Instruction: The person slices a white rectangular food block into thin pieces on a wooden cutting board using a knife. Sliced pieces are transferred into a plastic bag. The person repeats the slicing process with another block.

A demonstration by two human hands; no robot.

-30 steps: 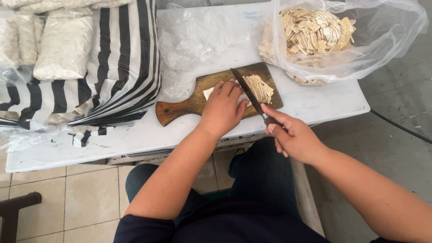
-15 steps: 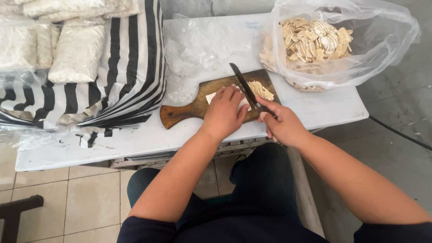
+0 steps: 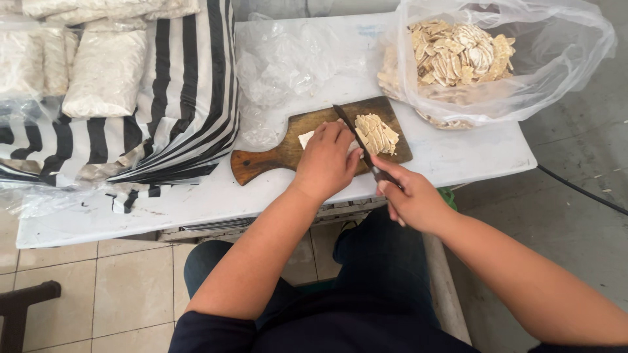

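Note:
A brown wooden cutting board point(image 3: 275, 153) lies on the white table point(image 3: 196, 196). My left hand point(image 3: 326, 160) presses down on a pale block of food point(image 3: 305, 138) on the board. My right hand point(image 3: 412, 199) grips the handle of a dark knife point(image 3: 353, 134) whose blade stands just right of my left fingers, against the block. A small heap of cut pale slices point(image 3: 378, 133) rests on the board to the right of the blade.
A clear plastic bag point(image 3: 556, 59) full of cut slices point(image 3: 458, 52) sits at the table's right end. A black-and-white striped bag point(image 3: 183, 98) with white packets point(image 3: 104, 72) lies at the left. Crumpled clear plastic point(image 3: 281, 65) is behind the board. Tiled floor lies below.
The knife blade has shifted slightly along the block while my left hand stays pressed on it. The view has drifted a little.

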